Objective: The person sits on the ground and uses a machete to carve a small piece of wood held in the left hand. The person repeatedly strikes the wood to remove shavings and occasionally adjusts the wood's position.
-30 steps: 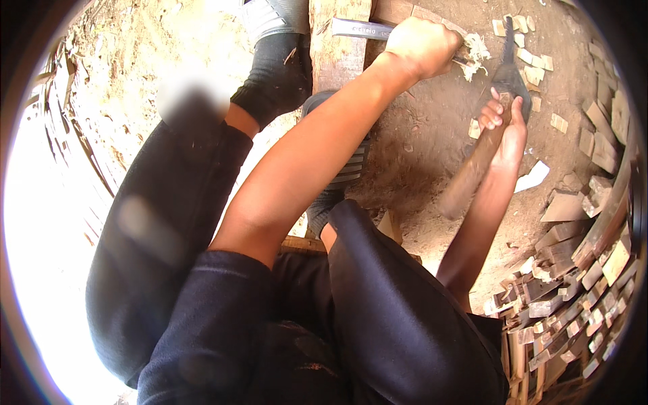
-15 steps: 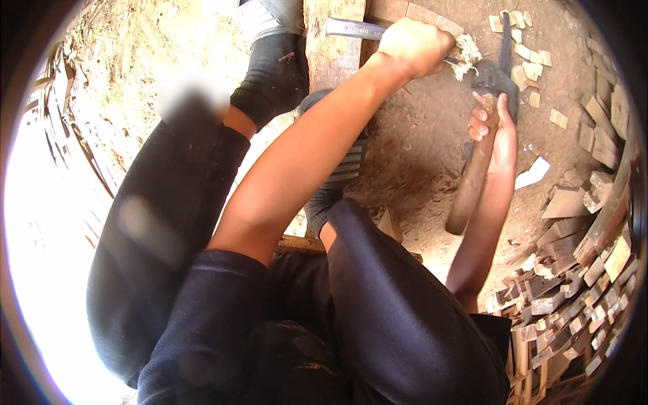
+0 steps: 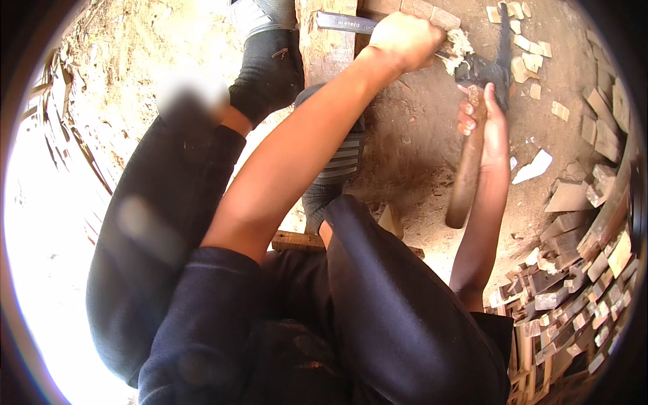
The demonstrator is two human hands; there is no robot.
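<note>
My left hand [image 3: 408,42] is closed in a fist around a chisel [image 3: 345,23]. Its flat metal blade reaches left over a wooden beam [image 3: 325,57], and its frayed, pale butt end [image 3: 460,46] sticks out on the right of the fist. My right hand [image 3: 496,128] grips the wooden handle of a hammer [image 3: 466,179], fingers wrapped near the head. The dark hammer head is right beside the frayed end; whether they touch I cannot tell. Where the blade's tip meets the wood is not clear.
A saw blade [image 3: 503,37] lies behind the hammer head. Several small wood offcuts [image 3: 532,61] are scattered on the dirt ground at the far right. Stacked wood pieces [image 3: 574,297] line the right side. My foot in a dark sock [image 3: 270,74] stands left of the beam.
The hammer head has shifted left, closer to the chisel's frayed end. The whole view has moved slightly; my left hand keeps its hold on the chisel.
</note>
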